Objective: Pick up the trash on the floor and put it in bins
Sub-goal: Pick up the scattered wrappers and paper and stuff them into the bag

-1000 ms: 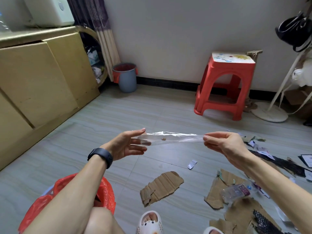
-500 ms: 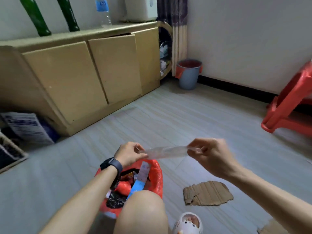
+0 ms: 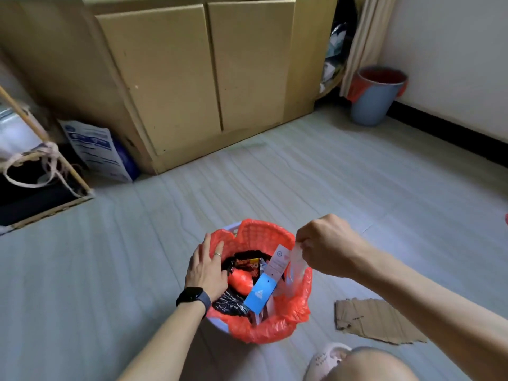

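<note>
A small bin lined with a red plastic bag stands on the floor right in front of me, holding black wrappers, an orange piece and a blue-and-white card. My right hand pinches the top of a clear plastic strip that hangs down into the bin at its right rim. My left hand, with a ring and a black wristband, rests flat with straight fingers on the bin's left rim and the trash inside.
A torn piece of cardboard lies on the floor to the right of the bin. A second blue bin with a red liner stands by the far wall. Yellow cabinets run along the back; a dark box sits at left.
My view has swung left and down onto the red-lined bin. My left hand has let go of the clear strip and moved to the bin's rim; my right hand has lowered the strip into the bin.
</note>
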Motion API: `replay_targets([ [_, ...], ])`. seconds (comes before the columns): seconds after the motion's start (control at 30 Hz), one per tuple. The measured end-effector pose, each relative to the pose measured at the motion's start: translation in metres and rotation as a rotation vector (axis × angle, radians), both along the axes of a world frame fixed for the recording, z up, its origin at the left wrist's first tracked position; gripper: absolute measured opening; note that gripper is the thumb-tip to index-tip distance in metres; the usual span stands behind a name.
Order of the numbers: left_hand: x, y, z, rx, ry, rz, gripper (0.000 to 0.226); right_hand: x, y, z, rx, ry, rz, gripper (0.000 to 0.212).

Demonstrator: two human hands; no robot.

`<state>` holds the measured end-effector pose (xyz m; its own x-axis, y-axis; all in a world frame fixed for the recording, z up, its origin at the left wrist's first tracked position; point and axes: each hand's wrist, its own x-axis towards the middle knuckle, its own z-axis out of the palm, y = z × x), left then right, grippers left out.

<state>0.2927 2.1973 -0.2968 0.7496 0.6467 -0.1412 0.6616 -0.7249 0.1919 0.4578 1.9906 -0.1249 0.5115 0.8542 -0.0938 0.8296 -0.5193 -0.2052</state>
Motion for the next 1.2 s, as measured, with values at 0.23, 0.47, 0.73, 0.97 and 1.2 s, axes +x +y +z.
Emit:
replay_targets([
  [0.23,0.001,-0.007,-0.011,0.088,-0.042,0.056,0.086,-0.005,0.009,-0.095,-0.110,0.013,-0.059,0.016],
  [0.47,0.002,-0.013,-0.015,0.071,-0.041,0.123,0.083,0.018,-0.003,-0.140,0.129,0.085,-0.192,0.020],
  [0.73,0.046,-0.062,0.000,-0.299,-0.191,0.379,0.080,0.044,0.011,-0.147,0.423,0.335,-0.532,0.087],
  [0.97,0.111,-0.108,-0.003,-0.464,-0.269,0.310,0.088,0.055,-0.061,-0.164,0.430,0.290,-0.827,0.090],
  [1.2,0.151,-0.161,0.001,-0.555,-0.208,0.183,0.100,0.045,-0.126,-0.183,0.449,0.270,-0.975,0.075],
])
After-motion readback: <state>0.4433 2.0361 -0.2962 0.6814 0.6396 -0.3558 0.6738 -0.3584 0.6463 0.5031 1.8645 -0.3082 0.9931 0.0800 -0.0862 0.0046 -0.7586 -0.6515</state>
